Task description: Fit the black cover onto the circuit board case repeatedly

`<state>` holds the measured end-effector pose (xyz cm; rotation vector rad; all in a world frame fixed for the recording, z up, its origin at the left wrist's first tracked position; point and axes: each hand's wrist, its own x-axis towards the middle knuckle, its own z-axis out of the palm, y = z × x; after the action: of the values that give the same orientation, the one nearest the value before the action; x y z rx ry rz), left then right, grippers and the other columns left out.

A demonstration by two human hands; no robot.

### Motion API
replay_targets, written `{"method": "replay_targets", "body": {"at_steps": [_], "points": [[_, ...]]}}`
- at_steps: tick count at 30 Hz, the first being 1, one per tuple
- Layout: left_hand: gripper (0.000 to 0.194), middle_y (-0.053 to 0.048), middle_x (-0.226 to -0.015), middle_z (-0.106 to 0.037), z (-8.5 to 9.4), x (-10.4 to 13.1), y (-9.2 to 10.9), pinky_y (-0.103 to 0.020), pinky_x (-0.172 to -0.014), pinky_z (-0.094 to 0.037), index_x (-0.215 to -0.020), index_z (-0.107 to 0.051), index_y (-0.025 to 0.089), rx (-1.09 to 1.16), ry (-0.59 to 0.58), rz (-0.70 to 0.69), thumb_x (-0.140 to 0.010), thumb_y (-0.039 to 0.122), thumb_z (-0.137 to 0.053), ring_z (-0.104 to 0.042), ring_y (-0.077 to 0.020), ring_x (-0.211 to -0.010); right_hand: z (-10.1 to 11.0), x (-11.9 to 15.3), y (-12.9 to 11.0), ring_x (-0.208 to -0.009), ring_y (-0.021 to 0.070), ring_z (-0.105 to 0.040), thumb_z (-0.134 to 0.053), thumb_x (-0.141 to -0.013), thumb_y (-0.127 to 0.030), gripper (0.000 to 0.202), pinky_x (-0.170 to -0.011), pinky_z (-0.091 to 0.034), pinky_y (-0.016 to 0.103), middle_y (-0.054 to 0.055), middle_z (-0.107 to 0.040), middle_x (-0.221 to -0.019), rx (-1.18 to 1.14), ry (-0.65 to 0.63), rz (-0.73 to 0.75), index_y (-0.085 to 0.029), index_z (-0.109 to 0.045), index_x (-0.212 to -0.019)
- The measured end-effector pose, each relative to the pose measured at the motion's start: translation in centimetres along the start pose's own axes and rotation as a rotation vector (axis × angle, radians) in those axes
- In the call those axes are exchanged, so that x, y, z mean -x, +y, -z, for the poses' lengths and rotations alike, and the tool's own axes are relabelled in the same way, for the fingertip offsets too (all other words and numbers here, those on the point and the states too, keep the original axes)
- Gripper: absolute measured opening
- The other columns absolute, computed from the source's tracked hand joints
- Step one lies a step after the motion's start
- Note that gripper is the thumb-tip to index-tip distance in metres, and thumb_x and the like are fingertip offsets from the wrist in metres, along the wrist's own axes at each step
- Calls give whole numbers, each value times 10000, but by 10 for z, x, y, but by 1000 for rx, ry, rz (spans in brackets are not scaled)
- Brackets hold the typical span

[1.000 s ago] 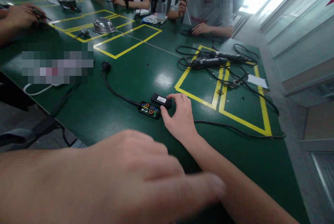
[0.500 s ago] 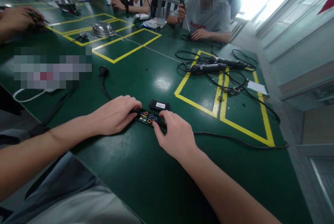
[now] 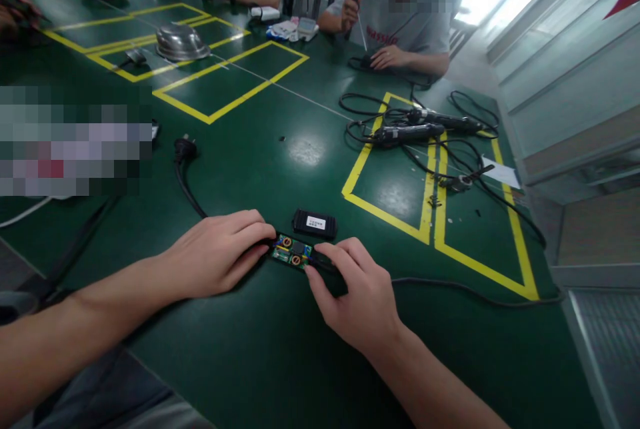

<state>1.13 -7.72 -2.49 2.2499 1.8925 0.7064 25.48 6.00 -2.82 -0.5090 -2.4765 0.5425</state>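
A small circuit board with copper-coloured ring coils lies in a narrow dark housing on the green table. My left hand is closed on its left end, thumb and fingers pinching the edge. At the other end, my right hand pinches the board's right edge, where a black cable comes out. Just beyond the board, apart from both hands, rests a ribbed black cover with a white label. A black power plug lies farther left, its cord running toward my left hand.
Two black electric screwdrivers and coiled cables lie at the right, near small screws and a white paper. A metal bowl sits at the far left. Across the table a person holds a screwdriver. A cable trails right.
The camera view has shifted, so the board, cover and both hands appear lower in the picture. Both hands keep their grip on the ends, and more of the board shows between them.
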Motion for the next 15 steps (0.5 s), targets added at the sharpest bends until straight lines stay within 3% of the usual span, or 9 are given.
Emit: {"method": "replay_targets", "body": {"at_steps": [5, 15], "points": [[133, -58, -991, -699, 7, -3, 2, -309, -776, -543, -1088, -612, 206, 160, 3, 45, -1072, 190, -481, -665, -187, -853, 8, -1, -1, -698, 166, -644, -577, -976, -128, 109, -589, -531, 288, 57, -673, -867, -124, 44, 104, -221, -630, -997], [144, -57, -1040, -703, 3, -1, -4, -291, -810, -544, -1074, -652, 204, 189, 67, -24, -1098, 173, -513, -674, -175, -909, 0, 7, 1, -693, 144, -632, -597, -1026, -126, 93, -578, -494, 271, 60, -693, -902, 5, 11, 122, -205, -633, -993]]}}
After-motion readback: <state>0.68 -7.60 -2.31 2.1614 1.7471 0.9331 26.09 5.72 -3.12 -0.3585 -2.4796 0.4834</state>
